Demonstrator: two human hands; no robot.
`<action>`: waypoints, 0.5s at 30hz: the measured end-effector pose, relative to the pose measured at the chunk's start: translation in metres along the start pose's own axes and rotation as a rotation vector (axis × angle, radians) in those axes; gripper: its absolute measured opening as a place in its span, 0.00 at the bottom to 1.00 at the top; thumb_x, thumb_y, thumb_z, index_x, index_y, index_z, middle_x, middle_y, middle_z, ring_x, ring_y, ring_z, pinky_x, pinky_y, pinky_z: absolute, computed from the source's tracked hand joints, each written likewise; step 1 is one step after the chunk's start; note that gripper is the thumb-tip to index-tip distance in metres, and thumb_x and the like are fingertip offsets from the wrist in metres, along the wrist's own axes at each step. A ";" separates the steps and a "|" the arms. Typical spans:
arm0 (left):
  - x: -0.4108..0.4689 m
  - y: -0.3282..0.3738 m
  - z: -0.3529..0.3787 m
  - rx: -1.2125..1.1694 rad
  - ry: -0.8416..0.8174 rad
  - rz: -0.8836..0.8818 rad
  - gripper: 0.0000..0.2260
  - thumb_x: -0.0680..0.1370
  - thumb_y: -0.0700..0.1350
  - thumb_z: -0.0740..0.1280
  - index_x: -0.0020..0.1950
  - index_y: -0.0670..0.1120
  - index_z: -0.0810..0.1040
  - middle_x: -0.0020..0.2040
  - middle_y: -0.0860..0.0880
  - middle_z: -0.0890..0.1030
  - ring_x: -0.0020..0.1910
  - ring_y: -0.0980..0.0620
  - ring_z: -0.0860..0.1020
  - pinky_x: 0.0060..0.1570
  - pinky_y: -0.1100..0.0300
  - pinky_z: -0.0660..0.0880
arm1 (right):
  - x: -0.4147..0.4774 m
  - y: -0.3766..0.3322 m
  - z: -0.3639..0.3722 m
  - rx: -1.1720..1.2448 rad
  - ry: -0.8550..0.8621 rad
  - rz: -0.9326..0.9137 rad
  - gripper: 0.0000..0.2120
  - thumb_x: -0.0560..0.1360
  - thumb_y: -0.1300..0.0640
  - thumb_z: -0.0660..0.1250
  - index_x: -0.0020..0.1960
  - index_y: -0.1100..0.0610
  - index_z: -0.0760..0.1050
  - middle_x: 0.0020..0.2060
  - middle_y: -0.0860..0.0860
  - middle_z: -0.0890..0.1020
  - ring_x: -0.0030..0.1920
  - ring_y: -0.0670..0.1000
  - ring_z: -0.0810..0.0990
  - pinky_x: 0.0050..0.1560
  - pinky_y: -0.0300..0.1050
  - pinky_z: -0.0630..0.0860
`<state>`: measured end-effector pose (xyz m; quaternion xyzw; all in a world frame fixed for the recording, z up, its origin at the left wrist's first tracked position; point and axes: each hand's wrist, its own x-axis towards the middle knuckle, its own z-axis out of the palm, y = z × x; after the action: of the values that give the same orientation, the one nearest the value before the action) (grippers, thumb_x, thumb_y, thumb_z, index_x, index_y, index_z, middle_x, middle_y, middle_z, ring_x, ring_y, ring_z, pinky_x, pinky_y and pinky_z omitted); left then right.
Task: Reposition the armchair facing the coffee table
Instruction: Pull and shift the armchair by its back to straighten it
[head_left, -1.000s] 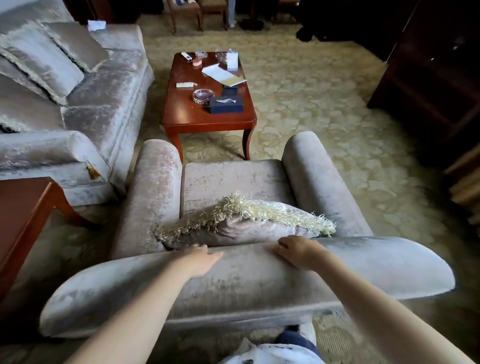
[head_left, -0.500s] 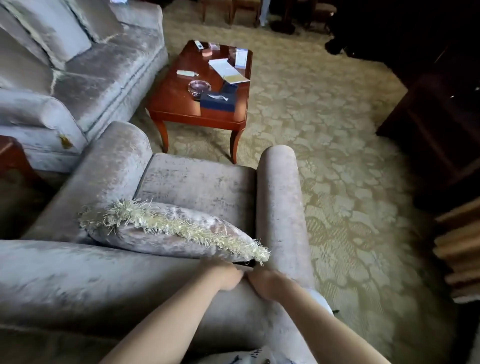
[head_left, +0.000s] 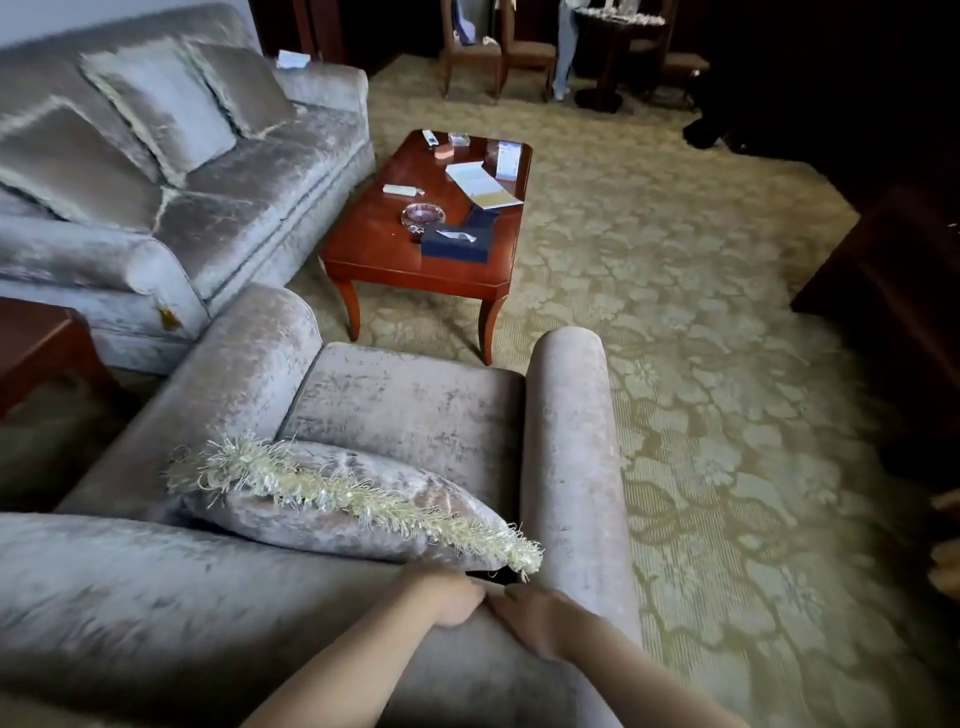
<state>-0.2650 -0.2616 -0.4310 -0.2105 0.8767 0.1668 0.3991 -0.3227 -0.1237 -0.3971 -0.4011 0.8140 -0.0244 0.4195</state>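
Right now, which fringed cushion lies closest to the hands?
The fringed cushion on the armchair seat, just beyond the left hand and right hand; the others lean against the sofa back, farther off.

The armchair is upholstered in pale, greyish-pink crushed velvet with thick rolled arms. It stands upright on the carpet, its seat opening toward twelve o'clock. Close ahead at twelve o'clock stands the coffee table, low, glossy red-brown wood on curved legs, with its near short end toward the chair's front.
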 end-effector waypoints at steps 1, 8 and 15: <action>-0.001 0.000 0.004 -0.007 0.008 -0.001 0.28 0.79 0.56 0.47 0.77 0.47 0.54 0.79 0.41 0.50 0.77 0.43 0.48 0.72 0.47 0.50 | -0.005 0.002 0.005 -0.022 0.002 -0.006 0.22 0.82 0.56 0.50 0.75 0.49 0.57 0.64 0.61 0.72 0.65 0.61 0.72 0.63 0.50 0.68; -0.015 -0.006 0.012 -0.008 0.055 0.019 0.28 0.78 0.61 0.46 0.77 0.52 0.53 0.79 0.44 0.47 0.77 0.40 0.45 0.72 0.45 0.45 | -0.016 0.007 0.013 -0.048 0.003 0.070 0.19 0.83 0.48 0.47 0.72 0.45 0.62 0.69 0.56 0.70 0.69 0.58 0.68 0.68 0.52 0.65; -0.003 -0.004 0.012 0.001 -0.004 -0.019 0.31 0.77 0.62 0.46 0.77 0.48 0.58 0.79 0.42 0.46 0.77 0.40 0.45 0.72 0.45 0.50 | -0.001 0.014 0.016 0.040 -0.035 0.214 0.28 0.79 0.36 0.44 0.75 0.47 0.59 0.71 0.56 0.69 0.70 0.58 0.68 0.70 0.54 0.64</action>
<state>-0.2537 -0.2587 -0.4372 -0.2186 0.8740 0.1629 0.4023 -0.3195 -0.1087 -0.4120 -0.3037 0.8440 0.0116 0.4419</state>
